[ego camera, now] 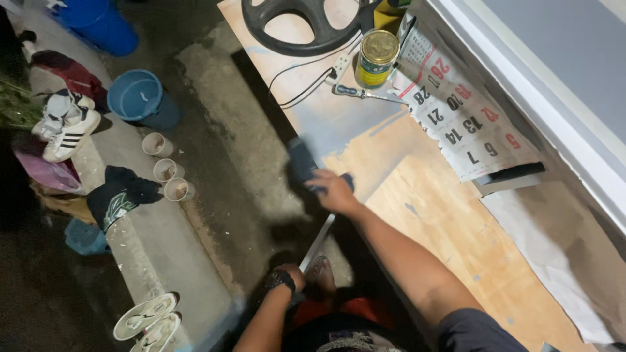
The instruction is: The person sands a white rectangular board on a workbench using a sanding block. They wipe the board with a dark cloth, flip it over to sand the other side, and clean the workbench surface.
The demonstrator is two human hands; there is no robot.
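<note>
The right hand (334,189) reaches forward over the near edge of the plywood bench (450,228), its fingers clenched around the handle of a paint roller (301,160). The dark roller head is motion-blurred and sits at the bench's edge, just beside a patch of grey-blue paint (332,117) on the board. The left hand (290,277), with a dark watch at the wrist, hangs low beside the bench; its fingers grasp the lower end of a thin pale strip (318,244) that runs up toward the bench edge. Farther along the bench stand a paint can (376,58) with a gold lid, a black steering wheel (297,23), a white power strip (339,65) and a screwdriver (365,94). A calendar sheet (463,117) lies against the wall. On the concrete floor to the left are a blue bucket (135,96), three small cups (168,171) and white sneakers (65,127).
</note>
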